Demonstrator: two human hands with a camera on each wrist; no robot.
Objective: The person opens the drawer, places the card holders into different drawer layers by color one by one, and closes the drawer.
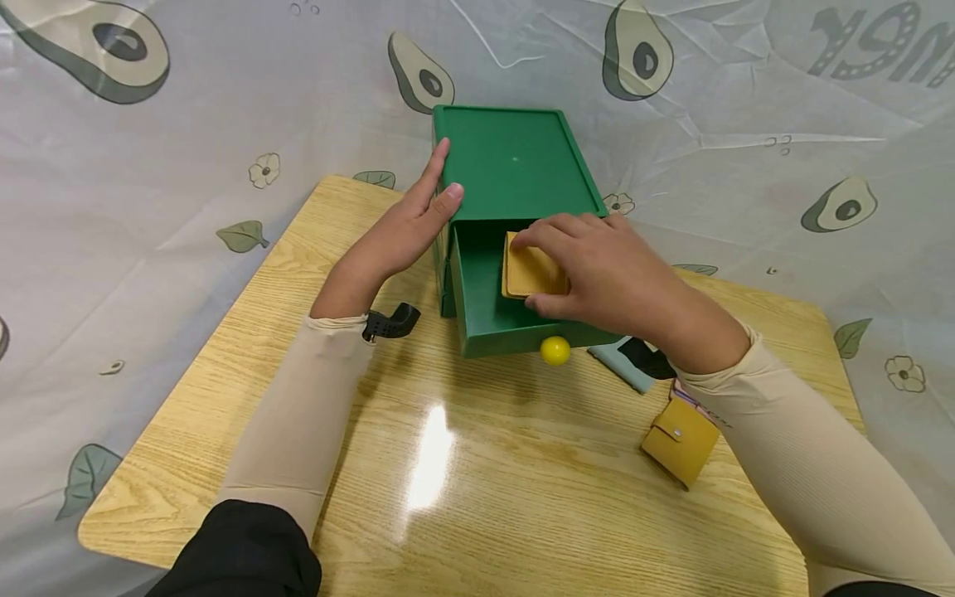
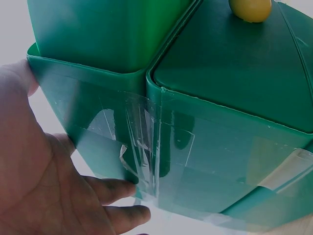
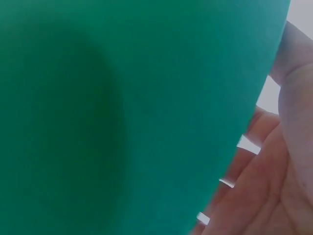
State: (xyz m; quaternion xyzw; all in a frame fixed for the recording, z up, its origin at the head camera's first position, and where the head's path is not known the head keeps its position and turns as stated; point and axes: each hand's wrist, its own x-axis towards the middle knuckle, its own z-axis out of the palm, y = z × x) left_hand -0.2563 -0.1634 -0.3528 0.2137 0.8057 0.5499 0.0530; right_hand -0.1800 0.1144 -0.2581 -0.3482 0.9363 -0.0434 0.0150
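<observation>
A green drawer box (image 1: 515,157) stands on the table with its upper drawer (image 1: 477,294) pulled out; a round yellow knob (image 1: 555,351) is on the drawer front. My right hand (image 1: 604,265) reaches into the drawer and pinches a small yellow wallet (image 1: 533,272) between thumb and fingers. In the right wrist view the drawer wall covers the wallet, and only part of the hand shows. My left hand (image 1: 406,228) rests against the box's left side, fingers extended. The left wrist view shows those fingers (image 2: 115,190) along the green side wall, over clear tape (image 2: 139,132).
Right of the box, a yellow snap wallet (image 1: 682,439) lies on the wooden table (image 1: 477,506). A light blue flat item (image 1: 621,365) lies partly hidden beside the drawer and right wrist. A grey avocado-print sheet (image 1: 298,108) hangs behind the table.
</observation>
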